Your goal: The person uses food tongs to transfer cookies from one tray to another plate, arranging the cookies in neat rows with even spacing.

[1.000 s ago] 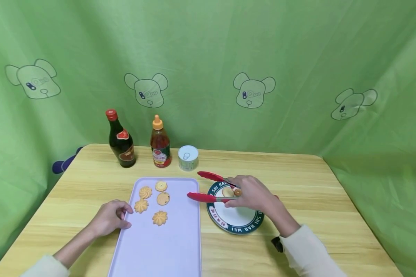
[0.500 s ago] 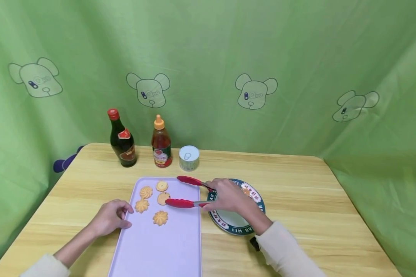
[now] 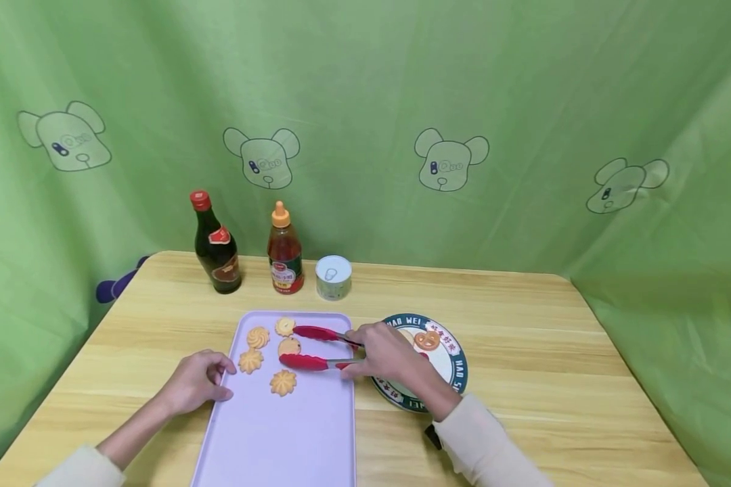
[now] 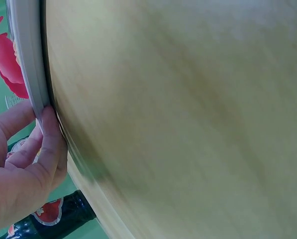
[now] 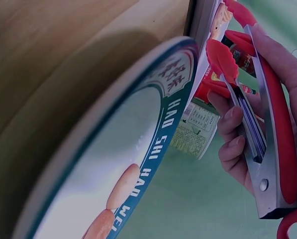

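Note:
My left hand (image 3: 195, 384) pinches the left rim of a lilac tray (image 3: 274, 446), thumb and fingers on either side of it in the left wrist view. My right hand (image 3: 386, 352) grips metal tongs (image 3: 304, 362) with red scalloped tips. The tongs are spread over the tray's upper part, one tip at each side of a round cookie (image 3: 289, 346) with dark specks; whether they touch it I cannot tell. Around it lie a swirl cookie (image 3: 258, 337), a small flower-shaped cookie (image 3: 284, 327) and two larger flower-shaped cookies (image 3: 283, 383).
Right of the tray, partly under my right forearm, a green-rimmed plate (image 3: 461, 372) bears a pretzel cookie (image 3: 427, 340) and other pieces. Behind the tray stand a dark bottle (image 3: 217, 257), a sauce bottle (image 3: 285, 260) and a tin can (image 3: 334, 279). A green curtain (image 3: 365, 81) hangs behind.
My right hand has carried the tongs left from the plate to over the tray, and the tips have drawn closer together around the speckled cookie. My left hand stays on the rim.

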`<action>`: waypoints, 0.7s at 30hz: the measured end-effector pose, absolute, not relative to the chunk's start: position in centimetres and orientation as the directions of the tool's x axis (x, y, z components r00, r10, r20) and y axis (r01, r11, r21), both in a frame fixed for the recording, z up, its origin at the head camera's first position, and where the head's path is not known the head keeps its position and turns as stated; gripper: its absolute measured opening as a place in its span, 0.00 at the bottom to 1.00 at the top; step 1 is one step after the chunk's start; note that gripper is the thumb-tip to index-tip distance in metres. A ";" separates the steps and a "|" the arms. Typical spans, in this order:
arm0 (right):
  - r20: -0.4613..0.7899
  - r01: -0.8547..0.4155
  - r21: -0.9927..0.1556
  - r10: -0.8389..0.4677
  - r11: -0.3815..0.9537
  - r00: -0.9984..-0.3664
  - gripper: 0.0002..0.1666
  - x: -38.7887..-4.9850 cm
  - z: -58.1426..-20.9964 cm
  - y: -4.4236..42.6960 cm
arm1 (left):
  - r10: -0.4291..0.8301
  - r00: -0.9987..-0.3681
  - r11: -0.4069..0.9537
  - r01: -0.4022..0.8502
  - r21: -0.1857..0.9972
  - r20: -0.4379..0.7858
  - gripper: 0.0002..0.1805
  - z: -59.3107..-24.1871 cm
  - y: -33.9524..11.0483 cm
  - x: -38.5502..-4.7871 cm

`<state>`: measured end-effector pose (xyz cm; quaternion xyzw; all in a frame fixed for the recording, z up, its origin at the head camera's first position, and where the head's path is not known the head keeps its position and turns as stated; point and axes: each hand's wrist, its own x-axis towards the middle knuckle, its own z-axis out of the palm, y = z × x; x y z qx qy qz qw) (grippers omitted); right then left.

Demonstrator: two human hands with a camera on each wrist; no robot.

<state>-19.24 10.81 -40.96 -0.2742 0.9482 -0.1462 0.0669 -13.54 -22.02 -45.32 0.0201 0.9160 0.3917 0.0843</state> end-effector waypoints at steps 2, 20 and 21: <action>-0.049 -0.497 -0.313 -0.536 0.809 -0.843 0.40 -19.1 -41.0 10.7 | 0.103 -0.985 0.694 -0.030 0.720 -0.140 0.17 -45.3 -22.0 -13.5; -0.028 -0.514 -0.276 -0.541 0.812 -0.841 0.36 -18.5 -40.8 10.8 | 0.101 -0.985 0.692 -0.029 0.721 -0.137 0.17 -45.3 -22.0 -13.5; -0.025 -0.513 -0.280 -0.541 0.811 -0.841 0.36 -18.5 -40.8 10.9 | 0.101 -0.985 0.693 -0.030 0.721 -0.138 0.17 -45.3 -22.0 -13.5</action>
